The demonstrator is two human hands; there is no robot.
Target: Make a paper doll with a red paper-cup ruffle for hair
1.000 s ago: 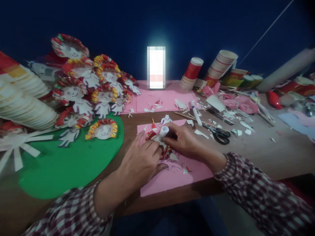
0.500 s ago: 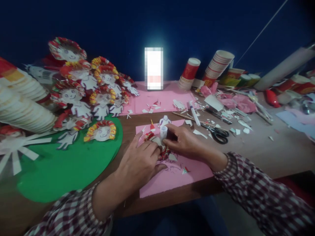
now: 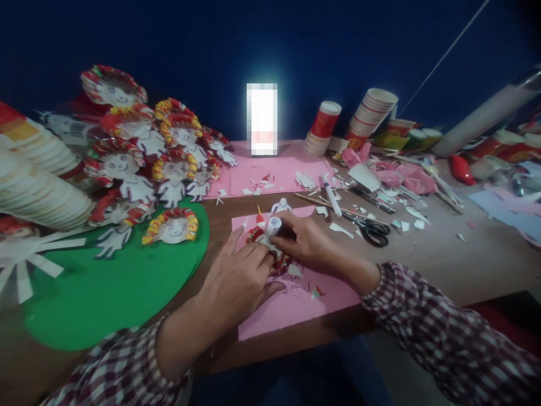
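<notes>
My left hand (image 3: 240,276) lies on a pink sheet (image 3: 291,304), its fingers pressing down a red and yellow paper-cup figure (image 3: 279,262) that is mostly hidden under both hands. My right hand (image 3: 306,242) is closed round a small white glue stick (image 3: 273,226), its tip held at the top of the figure. Small paper scraps lie on the pink sheet around the hands.
Finished cup-paper dolls (image 3: 169,169) lie piled at the left, one on a green round sheet (image 3: 105,293). Stacks of paper cups (image 3: 374,115) stand at the back. Scissors (image 3: 372,230), a white marker (image 3: 332,194), wooden sticks and cuttings lie to the right. A second pink sheet (image 3: 279,172) lies behind.
The glue stick in my right hand has shifted slightly left and tilted over the figure. My left hand has stayed pressed on the figure.
</notes>
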